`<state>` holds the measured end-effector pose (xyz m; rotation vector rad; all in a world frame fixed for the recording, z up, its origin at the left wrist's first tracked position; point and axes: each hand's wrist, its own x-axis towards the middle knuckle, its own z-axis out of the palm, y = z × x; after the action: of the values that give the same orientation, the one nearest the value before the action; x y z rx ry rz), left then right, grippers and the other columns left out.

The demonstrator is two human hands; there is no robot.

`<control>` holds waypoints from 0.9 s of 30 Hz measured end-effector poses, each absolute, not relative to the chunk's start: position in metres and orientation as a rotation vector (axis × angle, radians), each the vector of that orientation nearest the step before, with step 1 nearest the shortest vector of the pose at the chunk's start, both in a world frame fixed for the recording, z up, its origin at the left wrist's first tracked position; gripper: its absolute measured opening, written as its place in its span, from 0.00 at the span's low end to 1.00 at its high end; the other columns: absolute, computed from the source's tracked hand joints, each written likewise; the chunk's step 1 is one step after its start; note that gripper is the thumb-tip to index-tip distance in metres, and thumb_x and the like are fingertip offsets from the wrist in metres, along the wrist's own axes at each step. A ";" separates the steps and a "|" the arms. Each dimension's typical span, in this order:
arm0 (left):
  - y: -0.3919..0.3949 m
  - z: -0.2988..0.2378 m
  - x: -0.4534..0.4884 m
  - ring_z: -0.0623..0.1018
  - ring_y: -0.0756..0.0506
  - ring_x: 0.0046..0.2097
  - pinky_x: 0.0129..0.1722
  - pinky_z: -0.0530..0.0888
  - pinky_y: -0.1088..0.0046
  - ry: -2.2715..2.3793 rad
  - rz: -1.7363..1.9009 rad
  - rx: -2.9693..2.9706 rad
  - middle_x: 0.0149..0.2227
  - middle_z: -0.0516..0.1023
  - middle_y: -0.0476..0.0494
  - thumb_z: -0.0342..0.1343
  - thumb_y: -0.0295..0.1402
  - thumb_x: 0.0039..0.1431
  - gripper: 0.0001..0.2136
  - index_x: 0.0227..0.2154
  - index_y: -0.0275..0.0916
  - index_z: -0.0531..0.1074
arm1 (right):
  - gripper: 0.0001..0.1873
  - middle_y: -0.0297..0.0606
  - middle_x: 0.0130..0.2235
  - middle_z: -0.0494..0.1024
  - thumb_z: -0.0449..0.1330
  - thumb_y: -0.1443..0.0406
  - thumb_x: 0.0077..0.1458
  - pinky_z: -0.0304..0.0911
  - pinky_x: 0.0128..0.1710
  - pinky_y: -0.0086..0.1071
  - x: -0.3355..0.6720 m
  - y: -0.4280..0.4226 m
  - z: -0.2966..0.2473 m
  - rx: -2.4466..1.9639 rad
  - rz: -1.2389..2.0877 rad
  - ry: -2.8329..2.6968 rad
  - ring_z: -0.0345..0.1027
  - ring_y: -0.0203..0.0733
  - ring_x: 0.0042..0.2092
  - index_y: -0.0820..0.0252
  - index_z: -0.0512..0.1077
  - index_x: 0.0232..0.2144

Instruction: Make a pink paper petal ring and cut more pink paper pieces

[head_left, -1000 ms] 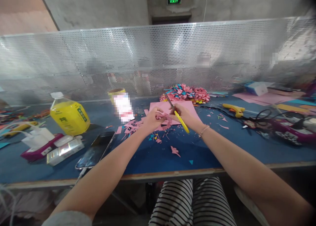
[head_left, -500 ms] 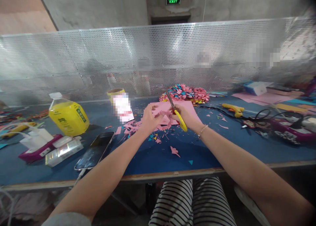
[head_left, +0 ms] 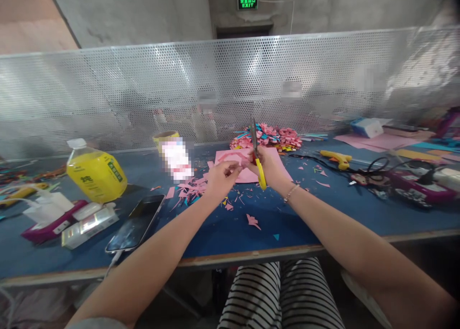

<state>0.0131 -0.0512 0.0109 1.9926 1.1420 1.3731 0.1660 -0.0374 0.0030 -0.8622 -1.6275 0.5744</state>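
My right hand (head_left: pixel 271 167) is closed around a pair of yellow-handled scissors (head_left: pixel 261 174), whose blades point up and away from me. Close beside it, my left hand (head_left: pixel 222 179) is pinched at the fingertips on a small piece of pink paper, mostly hidden by the fingers. Both hands are over a pink paper sheet (head_left: pixel 280 163) on the blue table. A curved pink paper strip (head_left: pixel 230 155) shows just beyond my left fingers. Loose paper scraps (head_left: pixel 190 190) lie left of and below the hands.
Behind the sheet is a heap of pink and blue paper cuttings (head_left: pixel 264 135). On the left are a yellow bottle (head_left: pixel 97 175), a phone (head_left: pixel 136 223) and a purple power strip (head_left: pixel 53 223). At right lie a yellow glue gun (head_left: pixel 336 158), cables and another power strip (head_left: pixel 420 187).
The scissors have turned from leaning left to nearly upright. My left fingers have come lower and drawn together, and the curved pink strip now shows beyond them. The camera view shifted slightly.
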 end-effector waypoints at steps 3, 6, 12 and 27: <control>-0.053 0.014 0.012 0.68 0.52 0.19 0.19 0.65 0.74 1.129 1.385 1.915 0.23 0.73 0.46 0.55 0.32 0.47 0.07 0.31 0.38 0.72 | 0.18 0.37 0.31 0.68 0.58 0.56 0.43 0.61 0.33 0.34 0.166 -0.036 0.000 -0.882 0.528 -1.668 0.64 0.37 0.32 0.59 0.60 0.34; -0.053 0.015 0.013 0.66 0.52 0.16 0.17 0.64 0.75 1.080 1.320 1.800 0.17 0.69 0.49 0.55 0.33 0.48 0.08 0.32 0.37 0.72 | 0.18 0.38 0.32 0.69 0.58 0.57 0.43 0.61 0.33 0.33 0.166 -0.036 -0.002 -0.912 0.510 -1.720 0.64 0.38 0.32 0.60 0.61 0.36; -0.047 0.009 0.015 0.65 0.55 0.16 0.16 0.63 0.78 0.872 1.272 1.530 0.15 0.67 0.51 0.59 0.35 0.45 0.09 0.22 0.35 0.68 | 0.17 0.36 0.31 0.69 0.57 0.61 0.44 0.60 0.31 0.32 0.163 -0.036 -0.005 -0.911 0.527 -1.808 0.63 0.37 0.31 0.61 0.62 0.38; -0.037 0.015 0.006 0.71 0.58 0.22 0.24 0.71 0.85 0.482 1.315 1.023 0.24 0.76 0.48 0.64 0.27 0.38 0.07 0.21 0.34 0.70 | 0.18 0.32 0.29 0.61 0.59 0.61 0.45 0.55 0.29 0.28 0.175 -0.046 0.007 -0.808 0.418 -1.926 0.54 0.33 0.29 0.58 0.60 0.38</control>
<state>0.0057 -0.0373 0.0145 1.0226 0.4815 1.3146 0.1752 -0.0462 0.0072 -0.8084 -1.9263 0.4179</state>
